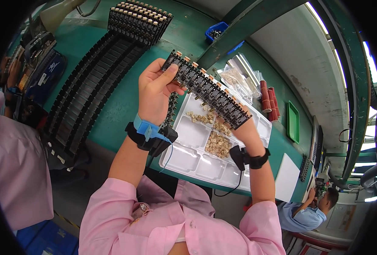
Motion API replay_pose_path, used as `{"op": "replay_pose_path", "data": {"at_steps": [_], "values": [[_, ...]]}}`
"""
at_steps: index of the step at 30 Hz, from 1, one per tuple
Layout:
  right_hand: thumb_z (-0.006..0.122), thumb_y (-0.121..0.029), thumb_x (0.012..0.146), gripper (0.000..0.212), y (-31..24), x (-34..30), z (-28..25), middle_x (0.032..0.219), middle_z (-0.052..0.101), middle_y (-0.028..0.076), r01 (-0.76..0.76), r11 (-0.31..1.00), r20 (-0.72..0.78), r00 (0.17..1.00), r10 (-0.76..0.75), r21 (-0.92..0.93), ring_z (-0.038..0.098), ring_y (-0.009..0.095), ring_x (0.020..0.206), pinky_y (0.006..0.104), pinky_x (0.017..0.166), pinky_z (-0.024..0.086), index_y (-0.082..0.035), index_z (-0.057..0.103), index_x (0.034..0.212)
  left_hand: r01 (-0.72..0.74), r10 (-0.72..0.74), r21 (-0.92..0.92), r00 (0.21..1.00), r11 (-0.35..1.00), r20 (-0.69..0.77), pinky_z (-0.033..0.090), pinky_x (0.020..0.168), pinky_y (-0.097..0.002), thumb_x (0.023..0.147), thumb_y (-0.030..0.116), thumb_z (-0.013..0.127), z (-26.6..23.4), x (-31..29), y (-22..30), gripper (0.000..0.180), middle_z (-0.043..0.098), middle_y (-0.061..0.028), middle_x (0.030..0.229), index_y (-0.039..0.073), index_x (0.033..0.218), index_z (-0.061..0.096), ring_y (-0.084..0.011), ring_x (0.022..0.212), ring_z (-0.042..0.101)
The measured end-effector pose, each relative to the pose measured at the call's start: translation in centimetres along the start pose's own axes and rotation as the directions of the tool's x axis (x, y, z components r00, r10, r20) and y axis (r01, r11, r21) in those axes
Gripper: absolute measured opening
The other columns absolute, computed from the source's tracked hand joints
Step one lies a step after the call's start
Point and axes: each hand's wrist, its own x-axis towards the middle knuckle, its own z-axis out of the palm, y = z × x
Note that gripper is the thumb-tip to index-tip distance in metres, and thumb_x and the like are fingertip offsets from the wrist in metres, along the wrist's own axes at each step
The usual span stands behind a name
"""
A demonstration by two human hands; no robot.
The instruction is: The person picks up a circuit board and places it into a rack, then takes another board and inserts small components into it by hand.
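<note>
A long black panel of joined circuit boards [212, 94] hangs tilted over the white tray, its right end lower, with small round tops along its upper edge. My left hand [156, 87] is closed on the panel's left end, thumb on the front face. Behind the lower right end is my right hand [246, 129]; the panel hides its fingers, so I cannot tell whether it grips. Below, the compartmented white tray [182, 158] holds small round brass-coloured parts [218, 144] in several compartments. Another dark board strip [171, 108] shows beside my left wrist.
A curved black slotted rack [96, 80] lies left, with upright boards [139, 21] at its far end. Beyond the tray are clear plastic bags [239, 78], red-brown bundles [270, 100], a green tray [293, 122] and a blue bin [216, 30]. A co-worker [307, 212] sits at right.
</note>
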Motion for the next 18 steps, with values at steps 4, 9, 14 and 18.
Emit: {"op": "replay_pose_path", "data": {"at_steps": [4,9,14,18], "values": [[0.052,-0.013,0.078,0.015,2.3,0.5,2.7,0.078,0.058,0.001,0.22,0.915,0.004,0.973,-0.233,-0.339,0.051,0.009,0.067,0.0235,0.056,0.041,-0.007,0.059,0.089,0.002,-0.002,-0.014,1.0,1.0,-0.01,0.043,0.049,-0.0181,0.084,0.012,0.048,0.2,0.1,0.0,0.01,0.057,-0.0046,0.073,0.004,0.079,0.05,-0.009,0.055,0.053],[0.051,-0.014,0.077,0.016,1.2,1.0,3.9,0.082,0.058,0.006,0.206,0.863,0.003,0.973,-0.23,-0.462,0.055,0.018,0.071,0.0295,0.063,0.044,-0.008,0.058,0.09,-0.014,0.013,-0.038,1.0,0.999,-0.016,0.045,0.047,-0.02,0.082,0.013,0.052,-0.1,0.2,-0.1,0.012,0.059,-0.0061,0.07,0.002,0.079,0.052,-0.011,0.054,0.055],[0.051,-0.014,0.075,0.014,1.2,0.9,5.0,0.091,0.054,0.009,0.23,0.817,0.112,0.973,-0.202,-0.528,0.056,0.029,0.079,0.0357,0.069,0.044,-0.007,0.056,0.087,0.006,-0.006,-0.018,1.0,1.0,0.001,0.042,0.049,-0.0183,0.084,0.012,0.048,0.0,0.0,0.1,0.01,0.057,-0.0047,0.073,0.004,0.079,0.05,-0.0089,0.056,0.053],[0.05,-0.014,0.075,0.012,0.3,0.9,5.4,0.097,0.052,0.007,0.15,0.81,0.143,0.986,-0.082,-0.567,0.055,0.031,0.083,0.0377,0.069,0.044,-0.007,0.053,0.084,0.008,-0.008,-0.031,1.0,0.999,0.008,0.042,0.049,-0.0184,0.085,0.011,0.048,-0.1,0.1,0.0,0.01,0.057,-0.0046,0.073,0.004,0.078,0.049,-0.0089,0.056,0.053]]}}
